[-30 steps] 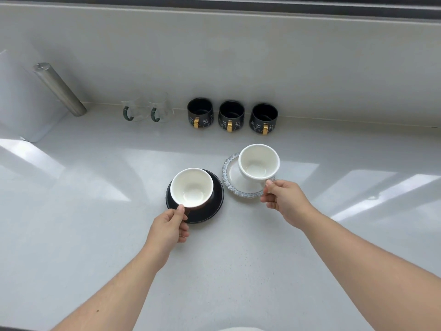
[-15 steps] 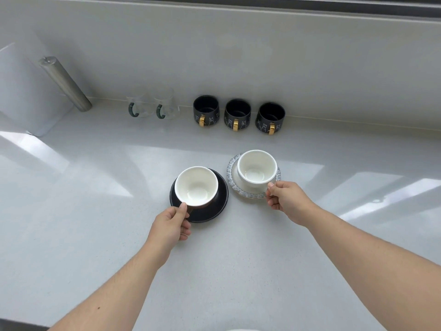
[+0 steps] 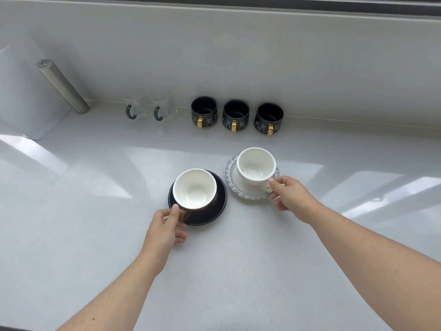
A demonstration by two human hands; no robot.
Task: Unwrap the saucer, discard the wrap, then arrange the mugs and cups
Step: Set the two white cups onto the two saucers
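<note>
A dark cup with a white inside (image 3: 194, 189) sits on a black saucer (image 3: 214, 211) at the middle of the white counter. My left hand (image 3: 164, 229) pinches its brown handle. To the right, a white cup (image 3: 255, 167) stands on a saucer with a mottled grey rim (image 3: 243, 194). My right hand (image 3: 292, 199) grips this cup's handle. Along the back wall stand three black mugs with gold handles (image 3: 235, 115) and two clear glass mugs with green handles (image 3: 150, 107).
A steel cylinder (image 3: 62, 86) leans at the back left beside a white appliance (image 3: 21, 96). The white counter (image 3: 71, 235) stretches wide on both sides and toward me. The back wall rises just behind the row of mugs.
The white cup came down onto the grey-rimmed saucer, where it had been lifted and tilted. Both hands kept their hold on the handles. The dark cup stayed on its saucer.
</note>
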